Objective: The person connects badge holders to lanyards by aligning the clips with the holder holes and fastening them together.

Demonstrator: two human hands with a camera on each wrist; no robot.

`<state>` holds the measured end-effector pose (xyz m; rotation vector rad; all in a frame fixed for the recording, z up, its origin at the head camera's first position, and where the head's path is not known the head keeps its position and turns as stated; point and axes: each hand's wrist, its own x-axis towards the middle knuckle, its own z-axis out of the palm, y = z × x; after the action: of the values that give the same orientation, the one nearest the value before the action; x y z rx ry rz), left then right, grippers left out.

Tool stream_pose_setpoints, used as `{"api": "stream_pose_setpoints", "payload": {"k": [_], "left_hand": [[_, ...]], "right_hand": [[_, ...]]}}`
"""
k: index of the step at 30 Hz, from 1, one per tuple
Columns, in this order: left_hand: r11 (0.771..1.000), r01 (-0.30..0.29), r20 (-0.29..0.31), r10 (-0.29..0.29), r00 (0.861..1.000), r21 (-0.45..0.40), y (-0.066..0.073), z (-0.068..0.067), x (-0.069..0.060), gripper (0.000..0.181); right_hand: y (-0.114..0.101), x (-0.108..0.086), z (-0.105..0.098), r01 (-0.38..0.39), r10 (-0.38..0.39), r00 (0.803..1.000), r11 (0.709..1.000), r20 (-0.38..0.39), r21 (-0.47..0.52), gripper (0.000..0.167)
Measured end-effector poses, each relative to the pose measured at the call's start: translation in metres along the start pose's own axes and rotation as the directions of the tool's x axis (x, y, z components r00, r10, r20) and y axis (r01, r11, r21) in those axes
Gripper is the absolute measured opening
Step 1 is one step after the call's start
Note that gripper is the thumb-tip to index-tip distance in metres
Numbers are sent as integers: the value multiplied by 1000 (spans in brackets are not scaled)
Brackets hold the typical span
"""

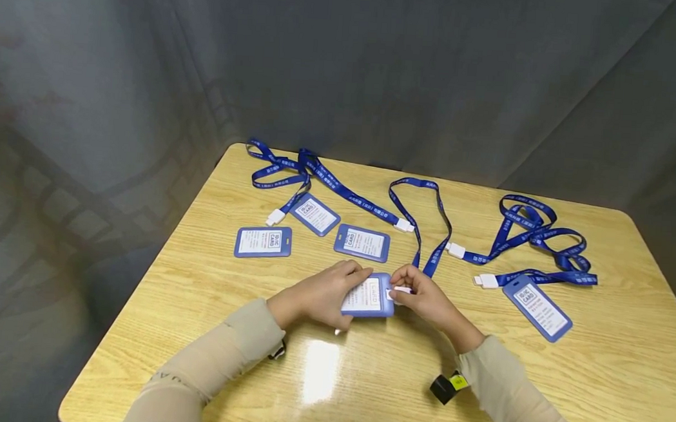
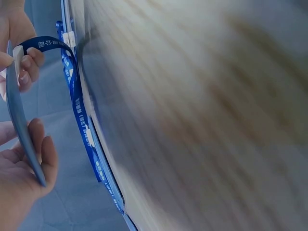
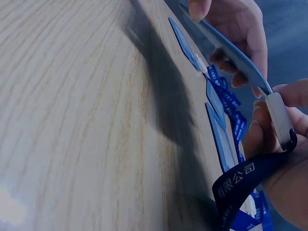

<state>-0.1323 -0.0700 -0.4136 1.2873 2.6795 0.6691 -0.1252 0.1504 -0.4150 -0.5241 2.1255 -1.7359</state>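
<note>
my left hand (image 1: 322, 294) gripped the blue card holder (image 1: 368, 295) above the table (image 1: 191, 331); my right hand (image 1: 427, 299) pinched the white clip (image 3: 278, 118) of a blue lanyard (image 3: 240, 178) at the holder's slotted end.

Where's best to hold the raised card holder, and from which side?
Probably its left end in the head view, coming from the left and pinching across both faces. The card holder is thin, flat and held clear of the table, so both faces look reachable; the white clip sits at its right end.
</note>
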Motion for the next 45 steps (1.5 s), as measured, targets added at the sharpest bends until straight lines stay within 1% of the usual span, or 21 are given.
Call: {"api": "stream_pose_setpoints", "payload": {"k": [4,8,12,18,22,29,33,38,45], "left_hand": [[1000,-7,-11,7,1000,-7,0,-1,0,88],[1000,-7,-13,7,1000,-14,-1,0,-1,87],[1000,6,1,-6,1000,-19,-1,0,-2,88],[1000,11,21,-11,1000,-15,0,1,-4,88],[1000,4,28,-4,1000,-10,-1,2,-4,88],[1000,-7,54,8,999,-28,-1,3,-4,86],[1000,-1,78,3,997,-25,0,3,-3,87],[1000,-2,92,5,996,-29,2,4,-2,87],[1000,-6,121,9,993,-21,4,7,0,86]], "right_hand": [[1,0,0,-2,2,1000,1000,-6,20,20],[2,-2,-1,-6,6,1000,1000,-20,-26,19],[1,-4,0,-9,7,1000,997,-26,-80,18],[3,-7,0,-27,25,999,993,-21,-115,18],[2,-9,0,-40,39,999,991,-14,-130,19],[5,-12,-1,-64,70,997,985,28,-161,22],[6,-15,-2,-68,81,995,976,54,-207,24],[9,-19,-3,-56,81,993,963,82,-264,26],[12,-25,-1,-39,71,995,931,75,-364,23]]}}
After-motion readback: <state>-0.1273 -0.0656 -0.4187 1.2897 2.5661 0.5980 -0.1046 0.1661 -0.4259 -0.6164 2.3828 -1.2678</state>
